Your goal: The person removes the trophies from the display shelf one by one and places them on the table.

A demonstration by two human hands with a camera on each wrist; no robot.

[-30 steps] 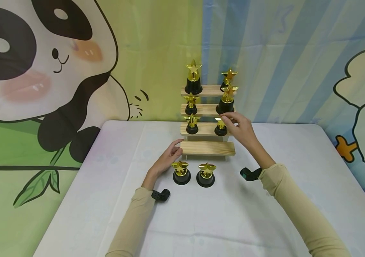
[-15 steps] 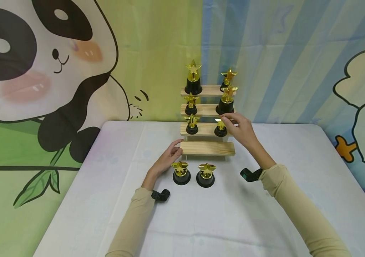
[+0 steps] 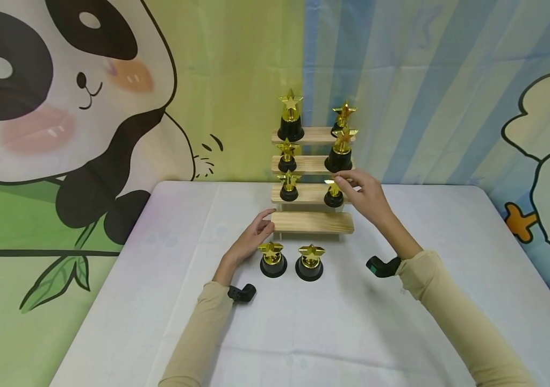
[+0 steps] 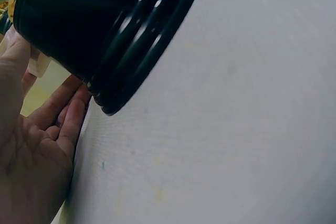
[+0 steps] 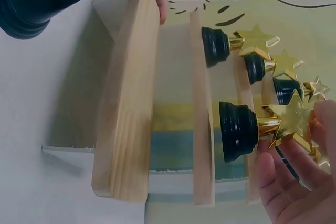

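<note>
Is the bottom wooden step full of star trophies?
No, the bottom step is bare; two trophies stand on the table in front of it.

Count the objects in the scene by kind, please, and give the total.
Gold star trophies with black round bases: 8
Stepped wooden display shelf: 1
White-covered table: 1
Total: 10

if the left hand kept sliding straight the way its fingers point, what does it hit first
Most likely the left end of the lowest wooden step: the left hand already has its fingertips at that end, pointing up and right. The trophy stands beside it, off that line.
</note>
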